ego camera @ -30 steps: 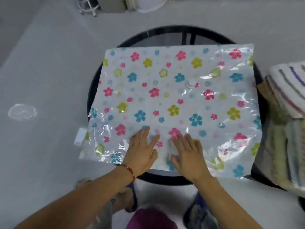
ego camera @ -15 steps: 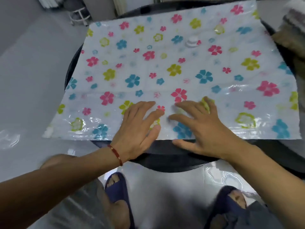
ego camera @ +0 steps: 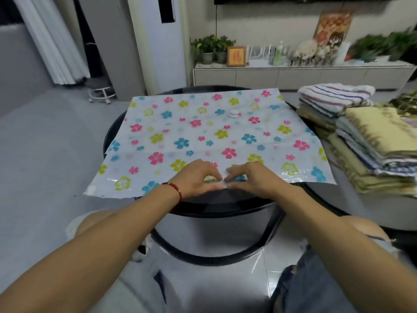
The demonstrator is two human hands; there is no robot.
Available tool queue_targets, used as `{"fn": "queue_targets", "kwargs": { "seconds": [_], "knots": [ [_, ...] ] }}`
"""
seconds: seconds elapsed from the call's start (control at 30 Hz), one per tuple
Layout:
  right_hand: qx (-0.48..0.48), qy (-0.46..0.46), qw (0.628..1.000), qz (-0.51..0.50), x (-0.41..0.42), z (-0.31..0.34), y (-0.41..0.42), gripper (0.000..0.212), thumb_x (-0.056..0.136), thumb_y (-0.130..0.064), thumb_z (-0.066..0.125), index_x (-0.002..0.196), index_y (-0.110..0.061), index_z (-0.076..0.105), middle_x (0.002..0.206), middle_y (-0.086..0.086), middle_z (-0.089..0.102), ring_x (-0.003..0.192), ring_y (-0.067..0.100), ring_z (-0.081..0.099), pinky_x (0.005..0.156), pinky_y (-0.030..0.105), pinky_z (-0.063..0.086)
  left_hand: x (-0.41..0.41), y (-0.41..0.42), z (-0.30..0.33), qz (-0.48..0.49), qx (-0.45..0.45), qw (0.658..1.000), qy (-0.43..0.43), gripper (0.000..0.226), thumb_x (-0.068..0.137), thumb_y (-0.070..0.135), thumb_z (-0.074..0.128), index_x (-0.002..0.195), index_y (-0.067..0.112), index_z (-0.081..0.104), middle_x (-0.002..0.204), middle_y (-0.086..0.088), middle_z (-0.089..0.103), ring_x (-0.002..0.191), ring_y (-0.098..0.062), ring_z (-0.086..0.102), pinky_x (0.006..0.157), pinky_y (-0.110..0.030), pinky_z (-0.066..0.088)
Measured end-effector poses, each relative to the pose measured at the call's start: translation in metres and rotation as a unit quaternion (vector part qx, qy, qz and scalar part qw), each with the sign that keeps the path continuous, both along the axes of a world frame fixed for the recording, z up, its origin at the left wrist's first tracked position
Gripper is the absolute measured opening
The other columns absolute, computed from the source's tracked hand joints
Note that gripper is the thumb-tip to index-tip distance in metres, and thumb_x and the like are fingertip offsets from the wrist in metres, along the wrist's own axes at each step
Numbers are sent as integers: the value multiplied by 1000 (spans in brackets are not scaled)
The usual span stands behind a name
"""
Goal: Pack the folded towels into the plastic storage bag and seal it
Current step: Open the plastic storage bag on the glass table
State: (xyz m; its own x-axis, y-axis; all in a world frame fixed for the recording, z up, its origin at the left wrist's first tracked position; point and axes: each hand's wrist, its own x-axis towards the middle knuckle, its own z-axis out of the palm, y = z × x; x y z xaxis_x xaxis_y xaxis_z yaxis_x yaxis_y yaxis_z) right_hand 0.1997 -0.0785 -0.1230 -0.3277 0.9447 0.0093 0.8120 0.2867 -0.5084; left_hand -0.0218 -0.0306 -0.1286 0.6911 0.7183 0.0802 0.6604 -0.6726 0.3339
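Observation:
A flat plastic storage bag (ego camera: 203,134) printed with pink, blue and yellow flowers lies spread over a round black table (ego camera: 108,141). A white valve cap (ego camera: 234,113) sits on its far half. My left hand (ego camera: 196,179) and my right hand (ego camera: 252,177) meet at the middle of the bag's near edge, fingertips pinching the plastic there. Folded towels (ego camera: 361,132) are stacked to the right of the bag: striped ones at the back, yellow and beige ones in front.
A white slider clip (ego camera: 91,189) shows at the bag's near left corner. A low cabinet (ego camera: 293,74) with plants and a frame stands behind. A tall white unit (ego camera: 158,41) and a wheeled stand (ego camera: 100,94) are at the back left. My knees are below the table.
The view has tilted up, bringing the room and the towel stack into sight. Both hands slid from lying flat on the bag back to its near edge and curled their fingertips on it.

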Motion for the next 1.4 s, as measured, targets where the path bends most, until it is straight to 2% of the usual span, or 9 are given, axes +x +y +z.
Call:
{"fn": "queue_targets", "kwargs": {
  "seconds": [0.33,0.57,0.7,0.93,1.03,1.13,1.23,1.3,1.4],
  "knots": [
    [15,-49,999,14,1,-1,10,25,91,-45,74,107,-25,80,127,-6,74,117,17,66,99,38,53,1,20,0,-14,5,1000,9,23,82,51,73,97,34,77,114,9,71,104,-14,61,90,-32,46],
    [28,-83,995,47,1,3,14,11,93,-33,72,97,-26,79,105,-4,78,98,20,68,88,40,54,4,14,3,1,7,1000,-6,17,83,43,73,94,31,78,112,8,73,105,-16,63,91,-39,49],
    [56,-120,990,44,-4,1,17,11,95,-32,64,94,-25,72,112,-6,74,100,19,66,86,41,55,4,9,5,-4,-5,1000,-15,12,84,39,71,89,31,79,107,9,75,102,-15,66,88,-38,51],
    [152,-158,976,11,-9,-2,7,19,100,-34,59,100,-18,70,106,-3,71,103,22,62,89,37,46,16,-1,10,16,26,999,7,17,91,28,61,85,23,76,82,5,72,75,-13,63,73,-35,53],
    [220,5,959,-178,-19,-3,-13,34,97,-49,62,80,-21,68,81,-8,69,82,17,63,74,36,49,19,-6,12,25,56,998,11,17,91,24,60,86,21,75,82,4,71,75,-16,63,70,-32,50],
    [28,169,944,-281,-27,-8,-25,52,93,-61,58,65,-19,70,53,-4,70,49,10,65,56,29,51,18,-11,14,47,84,995,-20,18,93,27,60,87,19,75,83,3,71,75,-17,64,70,-32,50],
    [-131,330,893,-276,-38,-16,-24,40,94,-58,65,86,-20,75,76,-2,79,47,7,65,44,20,41,15,-17,17,65,107,989,-76,18,92,27,63,84,16,75,81,1,70,71,-18,63,71,-37,53],
    [-131,450,839,-276,-44,-18,-18,33,96,-45,70,90,-13,74,89,1,81,56,12,68,40,21,39,14,-19,18,69,112,987,-97,17,91,26,64,81,16,74,79,1,69,68,-18,62,70,-38,53],
    [-85,471,844,-242,-48,-17,-15,26,97,-34,71,86,-12,77,88,3,82,66,19,74,43,24,45,10,-17,20,84,102,983,-124,16,91,26,65,81,17,73,78,4,68,66,-14,59,68,-32,51]
  ]
}}
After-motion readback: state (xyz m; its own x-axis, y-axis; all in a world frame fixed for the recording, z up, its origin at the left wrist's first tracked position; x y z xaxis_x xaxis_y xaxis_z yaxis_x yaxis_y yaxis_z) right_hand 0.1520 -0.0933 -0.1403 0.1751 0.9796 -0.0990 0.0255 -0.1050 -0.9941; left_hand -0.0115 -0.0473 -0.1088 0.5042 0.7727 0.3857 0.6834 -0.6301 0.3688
